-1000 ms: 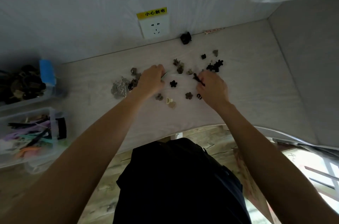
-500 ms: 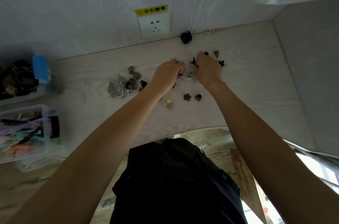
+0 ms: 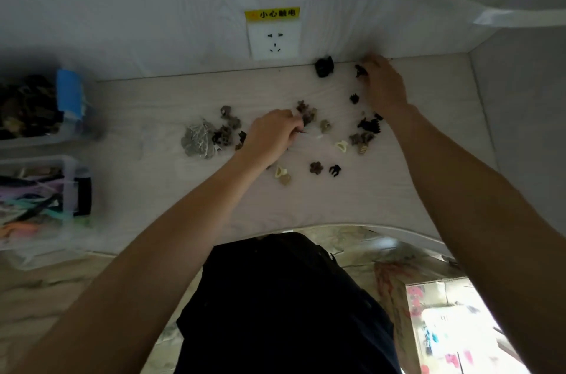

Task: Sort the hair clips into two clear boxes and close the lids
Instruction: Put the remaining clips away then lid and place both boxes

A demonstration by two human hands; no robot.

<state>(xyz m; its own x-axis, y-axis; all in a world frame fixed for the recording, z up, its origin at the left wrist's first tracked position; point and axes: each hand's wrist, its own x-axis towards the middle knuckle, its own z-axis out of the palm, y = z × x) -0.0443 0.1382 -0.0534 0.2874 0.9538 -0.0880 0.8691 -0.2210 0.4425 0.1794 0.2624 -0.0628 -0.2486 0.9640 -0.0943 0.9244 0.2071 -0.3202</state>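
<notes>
1. Right hand [image 3: 384, 87] is up at the upper right of the frame, against the wall, fingers curled round a small black clip [image 3: 360, 70].
2. Left hand [image 3: 271, 134] sits at centre frame, fingertips pinched together by a brown clip cluster [image 3: 306, 111]; what it holds, I cannot tell.
3. Loose hair clips [image 3: 316, 167] lie scattered across the pale table [image 3: 153, 116] between and below both hands.
4. Two clear boxes wait at the left edge: upper box [image 3: 36, 111] with dark clips, lower box [image 3: 43, 189] with colourful ones, both lids off.
5. A larger black clip [image 3: 324, 66] rests by the wall, under the socket [image 3: 273, 40].
</notes>
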